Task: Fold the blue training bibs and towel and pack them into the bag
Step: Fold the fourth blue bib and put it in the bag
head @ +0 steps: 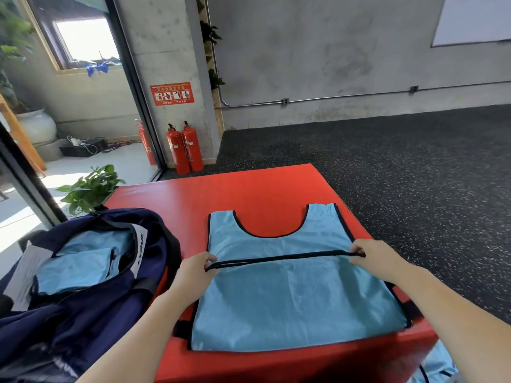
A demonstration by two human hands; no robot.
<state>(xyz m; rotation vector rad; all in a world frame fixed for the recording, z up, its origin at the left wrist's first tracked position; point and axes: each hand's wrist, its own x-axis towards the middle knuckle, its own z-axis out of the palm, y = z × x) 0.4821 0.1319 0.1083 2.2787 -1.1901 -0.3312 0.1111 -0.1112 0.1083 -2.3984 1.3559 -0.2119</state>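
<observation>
A light blue training bib [290,294] with black trim lies on the red padded box [249,194], its lower half folded up so the hem runs across the middle. My left hand [197,268] pinches the hem's left corner. My right hand [369,257] pinches the right corner. A navy bag [91,308] stands open at the left of the box, with folded blue bibs [80,266] inside it.
More blue fabric [439,366] hangs below the box's near right corner. Two red fire extinguishers [184,147] stand by a concrete pillar, and a potted plant [91,186] sits behind the bag. Dark speckled floor stretches to the right.
</observation>
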